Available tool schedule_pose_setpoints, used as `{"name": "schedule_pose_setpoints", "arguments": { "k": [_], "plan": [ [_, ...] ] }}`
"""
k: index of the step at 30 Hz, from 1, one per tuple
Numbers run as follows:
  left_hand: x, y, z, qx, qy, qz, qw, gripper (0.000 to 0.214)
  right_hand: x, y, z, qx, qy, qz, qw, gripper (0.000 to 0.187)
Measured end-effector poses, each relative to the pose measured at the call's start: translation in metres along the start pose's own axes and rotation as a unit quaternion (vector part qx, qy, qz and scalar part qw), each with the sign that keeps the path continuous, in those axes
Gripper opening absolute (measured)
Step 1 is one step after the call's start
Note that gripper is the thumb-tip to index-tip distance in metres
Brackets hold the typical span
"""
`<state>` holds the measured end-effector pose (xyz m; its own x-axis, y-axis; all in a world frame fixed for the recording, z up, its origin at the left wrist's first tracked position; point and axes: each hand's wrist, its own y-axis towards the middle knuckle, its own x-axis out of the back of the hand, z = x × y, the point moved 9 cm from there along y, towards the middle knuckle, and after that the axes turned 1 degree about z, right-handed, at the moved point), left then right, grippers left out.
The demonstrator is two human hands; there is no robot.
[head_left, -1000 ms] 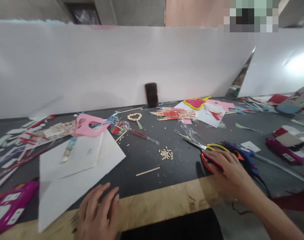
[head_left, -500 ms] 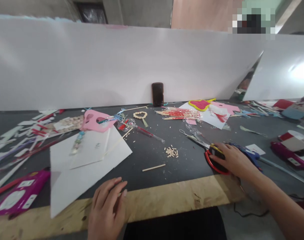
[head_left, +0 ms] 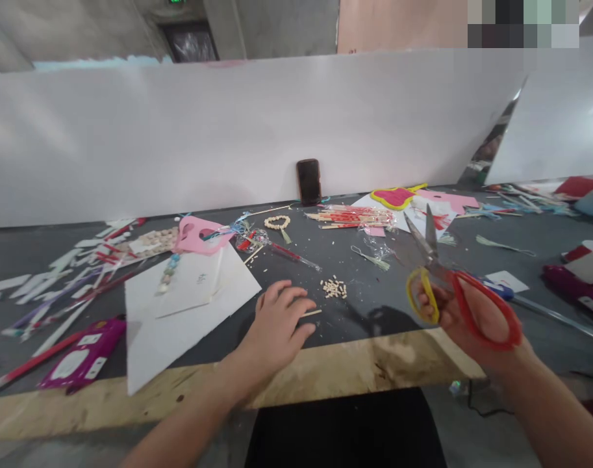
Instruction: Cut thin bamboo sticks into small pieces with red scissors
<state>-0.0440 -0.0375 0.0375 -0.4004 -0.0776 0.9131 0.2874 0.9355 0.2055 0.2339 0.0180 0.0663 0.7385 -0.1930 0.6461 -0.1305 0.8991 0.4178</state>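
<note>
My right hand (head_left: 476, 322) is closed on a pair of scissors (head_left: 427, 246) with one yellow and one red handle loop. It holds them up above the dark table mat (head_left: 364, 312), blades slightly apart and pointing away from me. My left hand (head_left: 277, 328) lies on the mat near the front edge, fingers a little apart and curved down. Its fingertips rest on a thin wooden stick (head_left: 314, 312), whose end sticks out to the right. A small heap of pale wooden beads (head_left: 334, 288) lies just beyond the stick.
White paper sheets (head_left: 189, 305) and a pink cut-out (head_left: 199, 234) lie to the left, a magenta package (head_left: 82, 357) further left. A phone (head_left: 308, 182) leans on the white board behind. A pack of red sticks (head_left: 354, 218) and a blue glue gun (head_left: 495, 290) lie right.
My right hand has picked the scissors up off the mat and raised them. My left hand has moved forward and right from the table edge onto the wooden stick.
</note>
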Motion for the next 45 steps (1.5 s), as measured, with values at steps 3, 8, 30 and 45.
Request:
{"name": "schedule_pose_setpoints", "arguments": {
  "k": [3,8,30,45],
  "plan": [
    [-0.003,0.032,-0.001,0.002,0.021,0.002,1.0,0.018,-0.038,-0.03,0.009,-0.044,0.249,0.146,0.957,0.058],
    [-0.026,0.059,0.003,0.015,0.022,0.028,0.999,0.011,-0.06,-0.067,0.003,-0.133,0.399,0.176,0.89,0.055],
    [-0.012,0.034,-0.007,0.091,-0.318,-0.04,0.943,0.012,-0.051,-0.062,0.036,0.05,0.018,0.093,0.994,0.044],
    [-0.029,0.018,-0.028,0.105,-0.424,0.043,0.898,0.012,-0.067,-0.065,0.058,0.139,-0.056,0.132,0.98,0.045]
  ]
}}
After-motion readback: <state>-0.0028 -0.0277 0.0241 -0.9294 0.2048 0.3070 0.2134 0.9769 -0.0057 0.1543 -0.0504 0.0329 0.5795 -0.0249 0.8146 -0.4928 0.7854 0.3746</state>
